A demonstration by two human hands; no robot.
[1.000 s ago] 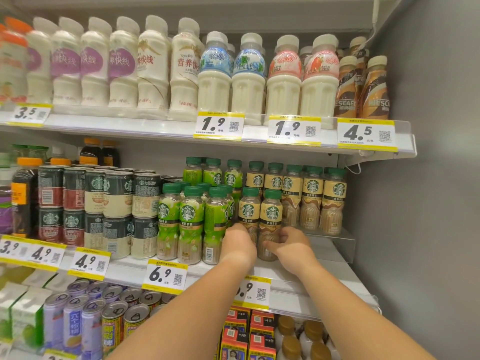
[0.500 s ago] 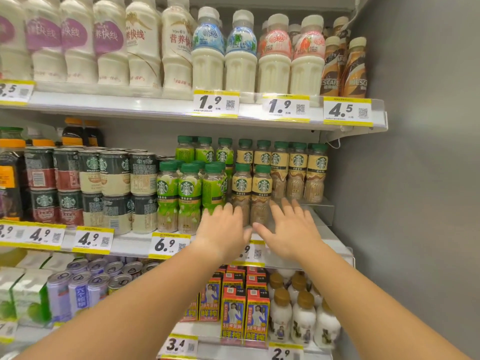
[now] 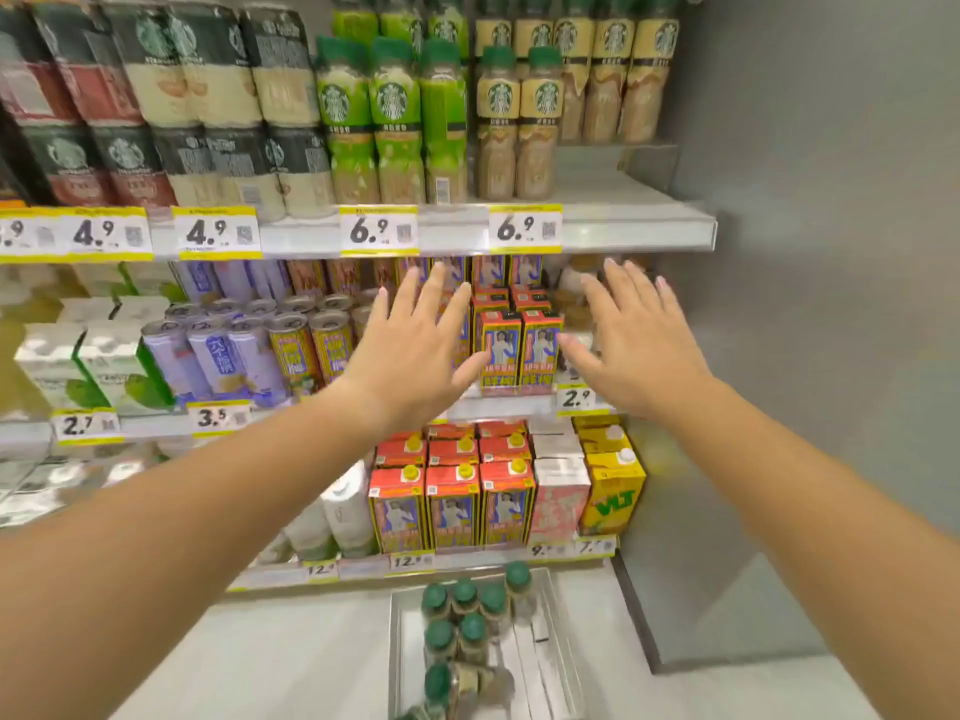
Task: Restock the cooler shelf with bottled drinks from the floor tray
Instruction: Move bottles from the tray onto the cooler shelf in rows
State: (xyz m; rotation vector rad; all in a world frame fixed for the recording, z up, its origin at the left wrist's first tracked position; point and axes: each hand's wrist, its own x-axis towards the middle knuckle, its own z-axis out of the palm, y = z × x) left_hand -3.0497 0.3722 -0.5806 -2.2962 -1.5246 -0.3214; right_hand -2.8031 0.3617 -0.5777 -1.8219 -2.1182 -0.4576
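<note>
1. Both hands were off the shelf stock; the left hand (image 3: 415,350) and right hand (image 3: 631,345) were spread flat, fingers apart, holding nothing; 1 second earlier both were closed around the tan-label bottles (image 3: 517,122) at the front of the 6.9 row, and 0.5 second earlier they had already opened just in front of them.
2. The 2 front tan-label bottles stood upright at 12 o'clock, touching each other and just beside the green-label bottles (image 3: 392,122) to their left; that placement was judged finished.
3. The view had dropped; the floor tray (image 3: 563,667), not visible earlier, lay at 6 o'clock below the lowest shelf.
4. The tray held about 7 green-capped bottles (image 3: 462,615), most upright in its left half; 1 near the lower edge looked tipped over, though blur prevented certainty; the tray's right half was bare.
5. Bare shelf (image 3: 623,210) remained at 1 o'clock, right of the tan row; judgement: restocking was unfinished, and the next step called for lowering both hands to the tray.
</note>
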